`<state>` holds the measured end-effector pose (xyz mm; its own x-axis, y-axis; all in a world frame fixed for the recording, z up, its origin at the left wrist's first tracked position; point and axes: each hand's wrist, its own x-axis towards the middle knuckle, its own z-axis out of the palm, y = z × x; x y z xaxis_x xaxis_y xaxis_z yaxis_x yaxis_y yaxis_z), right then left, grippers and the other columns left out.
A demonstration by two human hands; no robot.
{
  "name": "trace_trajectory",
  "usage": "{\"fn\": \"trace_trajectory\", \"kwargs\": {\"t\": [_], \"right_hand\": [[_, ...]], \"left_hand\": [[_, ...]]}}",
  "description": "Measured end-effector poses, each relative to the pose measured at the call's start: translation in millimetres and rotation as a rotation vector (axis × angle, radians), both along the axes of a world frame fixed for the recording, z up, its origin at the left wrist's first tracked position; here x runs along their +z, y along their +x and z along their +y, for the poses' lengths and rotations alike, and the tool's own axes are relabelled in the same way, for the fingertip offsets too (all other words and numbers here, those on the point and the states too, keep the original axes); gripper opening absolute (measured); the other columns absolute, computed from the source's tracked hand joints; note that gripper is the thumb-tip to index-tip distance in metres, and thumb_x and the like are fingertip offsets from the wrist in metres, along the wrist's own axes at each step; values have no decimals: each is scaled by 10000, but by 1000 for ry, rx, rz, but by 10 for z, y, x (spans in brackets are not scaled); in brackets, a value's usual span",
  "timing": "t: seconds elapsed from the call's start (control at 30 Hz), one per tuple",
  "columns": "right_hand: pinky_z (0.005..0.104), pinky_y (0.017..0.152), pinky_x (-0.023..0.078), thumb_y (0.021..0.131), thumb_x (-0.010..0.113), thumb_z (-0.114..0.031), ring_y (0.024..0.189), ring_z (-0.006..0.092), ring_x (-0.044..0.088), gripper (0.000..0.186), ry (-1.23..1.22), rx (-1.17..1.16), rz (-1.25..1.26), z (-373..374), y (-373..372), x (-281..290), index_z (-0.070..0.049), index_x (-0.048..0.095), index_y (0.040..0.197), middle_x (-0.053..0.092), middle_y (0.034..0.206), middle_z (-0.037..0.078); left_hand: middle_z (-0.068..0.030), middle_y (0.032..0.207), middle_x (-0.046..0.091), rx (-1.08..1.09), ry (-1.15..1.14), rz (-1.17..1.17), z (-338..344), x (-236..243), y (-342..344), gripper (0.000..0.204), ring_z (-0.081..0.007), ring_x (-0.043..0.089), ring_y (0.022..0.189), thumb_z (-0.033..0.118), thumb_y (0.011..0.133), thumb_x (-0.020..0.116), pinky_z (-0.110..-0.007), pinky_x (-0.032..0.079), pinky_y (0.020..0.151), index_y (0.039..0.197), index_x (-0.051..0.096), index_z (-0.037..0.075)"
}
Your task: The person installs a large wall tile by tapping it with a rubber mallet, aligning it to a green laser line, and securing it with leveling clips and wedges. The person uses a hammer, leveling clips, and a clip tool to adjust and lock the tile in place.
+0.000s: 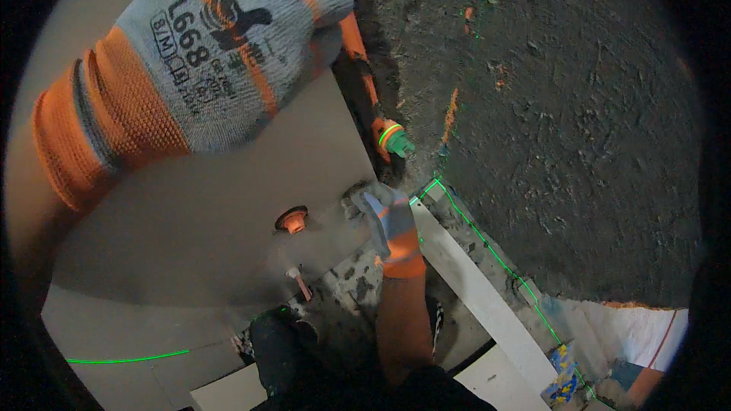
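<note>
A large beige-grey tile [251, 175] stands against the wall on the left, with an orange pipe fitting [292, 221] showing through a round hole in it. My left hand [228, 38], in a grey and orange knit glove, is high up with its fingers curled at the tile's right edge. Lower down, my right hand [390, 221], gloved alike, has its bent fingers on the tile's lower right corner. Just right of the tile's edge runs an orange pipe [364, 80] ending in a green plug [397, 142]. My left fingertips are partly hidden.
Rough dark plaster wall [556, 106] rises on the right. A long white strip [483, 285] lies along its foot, beside a green laser line [502, 262]. A pinkish pipe stub [299, 281] sits under the tile. A blue and yellow packet [562, 373] lies at lower right.
</note>
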<state>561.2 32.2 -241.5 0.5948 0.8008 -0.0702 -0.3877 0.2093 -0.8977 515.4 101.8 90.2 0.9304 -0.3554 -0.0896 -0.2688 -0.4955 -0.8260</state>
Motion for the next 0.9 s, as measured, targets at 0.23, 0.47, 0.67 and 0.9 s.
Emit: {"fn": "trace_trajectory", "kwargs": {"t": [0.23, 0.47, 0.67, 0.9], "right_hand": [[245, 655, 436, 752, 596, -150, 712, 154, 559, 259, 148, -121, 27, -97, -204, 29, 68, 530, 876, 582, 872, 117], [227, 671, 429, 773, 562, -85, 739, 128, 549, 192, -134, -48, 210, -714, -783, 16, 39, 532, 917, 585, 862, 84], [299, 753, 411, 730, 611, -207, 861, 207, 531, 382, -174, -61, -142, -1179, -1510, 297, 17, 493, 1016, 556, 952, 124], [456, 842, 351, 665, 601, -329, 1019, 358, 432, 615, 344, -113, -1129, -1431, -2229, 77, -11, 408, 1154, 434, 1126, 202]], "left_hand": [[-126, 1016, 511, -15, -30, -41, 14, -14, -22, 458, -284, 456, 1015, 114, 625, 491, -402, 327, 918, 1074, 502, 19], [-145, 1059, 496, -4, -104, -156, -328, -255, -701, 443, -314, 447, 1025, 86, 656, 548, -441, 319, 919, 1091, 500, 14], [-116, 1020, 505, 420, -1425, -563, -1019, -1754, -2079, 416, -256, 468, 970, 174, 695, 530, -382, 344, 884, 1080, 488, 20], [-99, 1119, 480, 680, -3645, -1097, -1843, -3278, -2753, 392, -204, 417, 1076, 293, 867, 383, -340, 335, 914, 1157, 423, 32]]}}
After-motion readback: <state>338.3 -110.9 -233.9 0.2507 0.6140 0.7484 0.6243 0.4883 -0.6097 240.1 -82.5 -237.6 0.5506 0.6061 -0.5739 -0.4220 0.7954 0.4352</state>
